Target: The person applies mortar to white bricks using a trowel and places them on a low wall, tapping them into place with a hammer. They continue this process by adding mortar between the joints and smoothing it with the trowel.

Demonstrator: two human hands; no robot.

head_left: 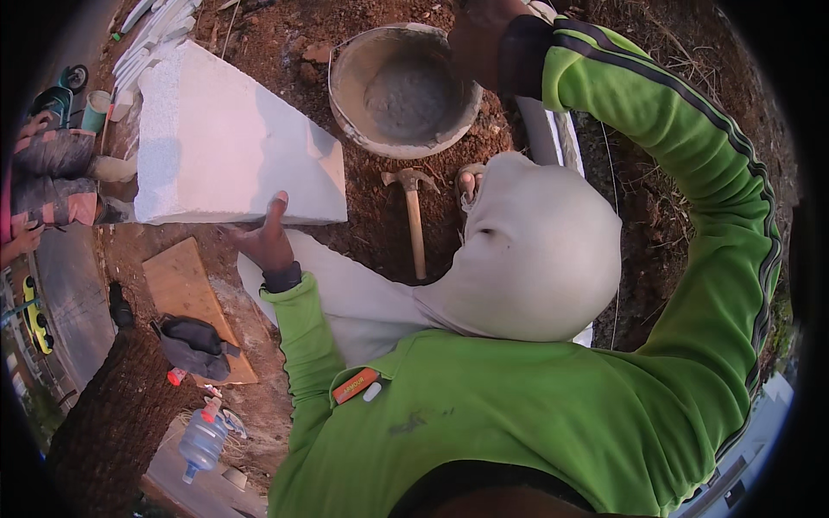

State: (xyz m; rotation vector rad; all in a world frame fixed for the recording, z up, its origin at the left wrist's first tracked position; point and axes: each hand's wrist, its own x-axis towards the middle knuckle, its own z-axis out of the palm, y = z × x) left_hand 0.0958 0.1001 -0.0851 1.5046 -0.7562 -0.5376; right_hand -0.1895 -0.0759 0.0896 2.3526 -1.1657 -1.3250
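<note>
A large white building block (237,142) lies tilted at the left, its broad face up. My left hand (263,242) grips its near edge, thumb on the face and fingers along the lower side. My right hand (485,41) is beside the right rim of a bucket (473,108); its fingers are in shadow and partly hidden. Wet grey mortar (406,95) fills the bottom of that bucket. Between the block and my bent knee, a hammer (415,220) with a wooden handle rests on the soil.
White strips (155,43) are piled at the far left, near another person's legs (56,177). A wooden board (194,285) with a dark bag (197,345) lies at the left, above a water bottle (203,440). A taut string (611,181) runs along the right.
</note>
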